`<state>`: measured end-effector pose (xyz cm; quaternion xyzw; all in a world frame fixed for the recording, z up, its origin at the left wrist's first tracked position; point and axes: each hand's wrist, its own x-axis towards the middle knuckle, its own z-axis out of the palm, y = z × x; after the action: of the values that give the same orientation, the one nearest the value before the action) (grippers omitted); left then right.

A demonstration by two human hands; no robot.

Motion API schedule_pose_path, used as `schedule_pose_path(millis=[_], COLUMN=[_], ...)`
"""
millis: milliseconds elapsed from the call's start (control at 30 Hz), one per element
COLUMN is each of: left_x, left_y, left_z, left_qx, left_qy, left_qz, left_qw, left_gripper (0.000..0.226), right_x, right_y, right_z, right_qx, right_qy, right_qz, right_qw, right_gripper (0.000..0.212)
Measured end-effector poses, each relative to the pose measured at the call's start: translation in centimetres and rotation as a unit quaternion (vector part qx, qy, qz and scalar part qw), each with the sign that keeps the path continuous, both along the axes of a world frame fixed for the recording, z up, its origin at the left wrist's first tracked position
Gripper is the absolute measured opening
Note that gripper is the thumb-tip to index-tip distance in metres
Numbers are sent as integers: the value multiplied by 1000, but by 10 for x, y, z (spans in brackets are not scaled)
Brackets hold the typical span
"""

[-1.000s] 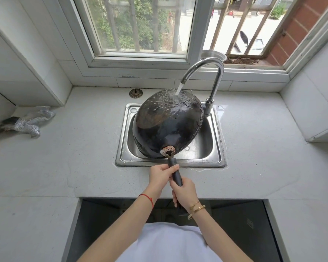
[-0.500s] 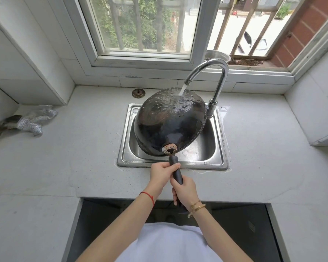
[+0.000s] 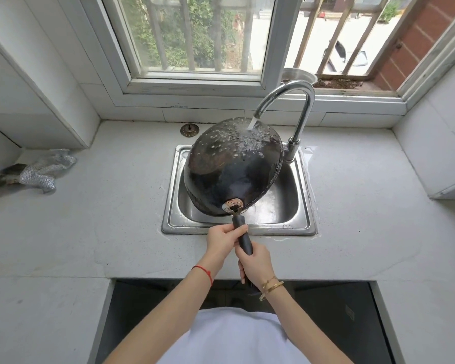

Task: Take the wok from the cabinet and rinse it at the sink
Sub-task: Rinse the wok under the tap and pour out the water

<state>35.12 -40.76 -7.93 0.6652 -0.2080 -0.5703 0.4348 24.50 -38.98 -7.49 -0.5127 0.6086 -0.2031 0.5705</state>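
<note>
Wok hangs bottom-up over the sink, just beyond the fingers, its far edge under the tap's stream. Left hand and right hand both clench the handle; I would roll it slowly so water sweeps the whole underside, staying inside the basin.

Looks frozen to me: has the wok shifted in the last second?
Yes, slightly: the wok has edged away from the sink front rim toward the tap, so the water lands farther in from its far edge.
</note>
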Motion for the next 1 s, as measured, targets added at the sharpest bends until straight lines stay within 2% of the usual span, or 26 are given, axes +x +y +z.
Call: schedule_pose_path(millis=[267,600,733,867,1000], left_x=[-1,-6,-10,-11,-13], left_y=[6,17,22,27,26], left_z=[0,1,2,3,5], left_qx=[6,11,18,18,16], left_qy=[9,31,36,30,14], left_qz=[-4,10,18,19,20], left_qw=[1000,999,999,999,1000], left_gripper=[27,16,23,19,6], right_x=[-1,-7,-11,-12,-10], right_y=[5,17,21,26,26], right_z=[-2,-6,-5,-5,-5], right_qx=[-2,-2,1,10,21], right_qy=[-3,21,20,13,8], right_qz=[1,14,20,16,6], right_qw=[1000,1000,1000,1000,1000], right_gripper=[15,15,14,14,19])
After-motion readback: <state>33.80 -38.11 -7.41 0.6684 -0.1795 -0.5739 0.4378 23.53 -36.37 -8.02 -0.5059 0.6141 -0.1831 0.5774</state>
